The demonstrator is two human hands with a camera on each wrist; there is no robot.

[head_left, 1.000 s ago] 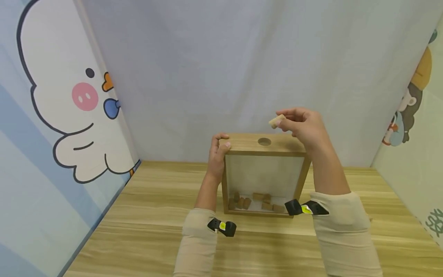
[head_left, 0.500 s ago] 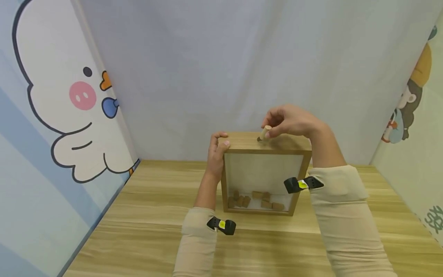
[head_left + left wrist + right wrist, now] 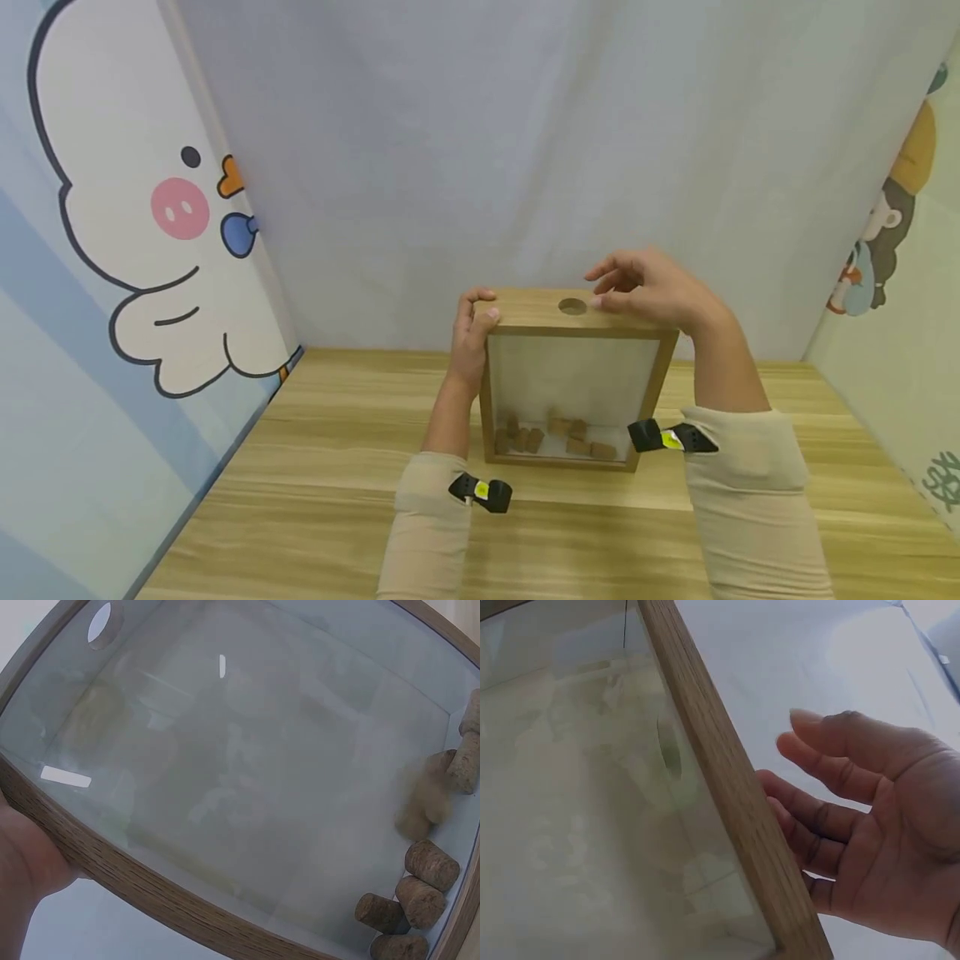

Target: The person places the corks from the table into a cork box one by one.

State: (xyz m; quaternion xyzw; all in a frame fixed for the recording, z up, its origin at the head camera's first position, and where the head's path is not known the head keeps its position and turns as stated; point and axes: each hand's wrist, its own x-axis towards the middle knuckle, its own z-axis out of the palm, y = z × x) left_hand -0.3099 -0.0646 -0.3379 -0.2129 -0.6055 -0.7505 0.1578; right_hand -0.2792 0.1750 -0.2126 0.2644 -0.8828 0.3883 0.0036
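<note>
A wooden box (image 3: 525,311) with a glass front (image 3: 573,375) stands upright on the table. Its top has a round hole (image 3: 572,306). My left hand (image 3: 476,317) grips the box's top left corner, fingers curled over the edge. My right hand (image 3: 617,286) hovers just right of the hole, fingers relaxed and holding nothing; in the right wrist view it (image 3: 855,817) is spread beside the frame edge (image 3: 727,802). Several corks (image 3: 558,433) lie on the box floor. In the left wrist view one blurred cork (image 3: 421,801) sits above the settled corks (image 3: 409,900).
The light wooden table (image 3: 315,500) extends in front of and beside the box. A plain backdrop (image 3: 487,150) stands right behind it, and cartoon-printed panels (image 3: 135,250) close in both sides.
My right hand carried a cork down to the hole, and the cork has left its fingers. The hand has since shifted slightly right and opened. The left hand has kept its hold.
</note>
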